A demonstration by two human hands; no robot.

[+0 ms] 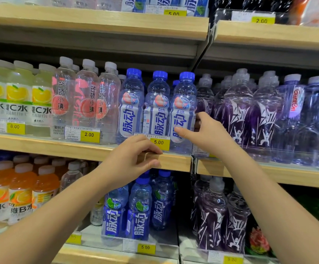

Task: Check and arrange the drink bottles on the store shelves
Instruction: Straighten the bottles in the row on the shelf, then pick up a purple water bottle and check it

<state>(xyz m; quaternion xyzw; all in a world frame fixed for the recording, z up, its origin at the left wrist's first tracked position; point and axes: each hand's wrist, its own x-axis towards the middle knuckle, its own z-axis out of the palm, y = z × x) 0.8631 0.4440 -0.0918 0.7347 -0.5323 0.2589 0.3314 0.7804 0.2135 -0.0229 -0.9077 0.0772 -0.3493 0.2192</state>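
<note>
My right hand (210,134) has its fingers curled round the blue-cap bottle (184,103), which stands on the middle shelf (175,162) at 11 o'clock from that hand. My left hand (134,157) grips the shelf's front edge with curled fingers. If I pull too fast, the bottle could tip and bump the purple bottles (236,111) at its 3 o'clock.

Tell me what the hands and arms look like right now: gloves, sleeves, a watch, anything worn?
Nothing worn shows. The left hand and right hand have no gloves, and no rings can be seen. The left arm and right arm show no sleeve, watch or band as far as the frame's edge.
</note>
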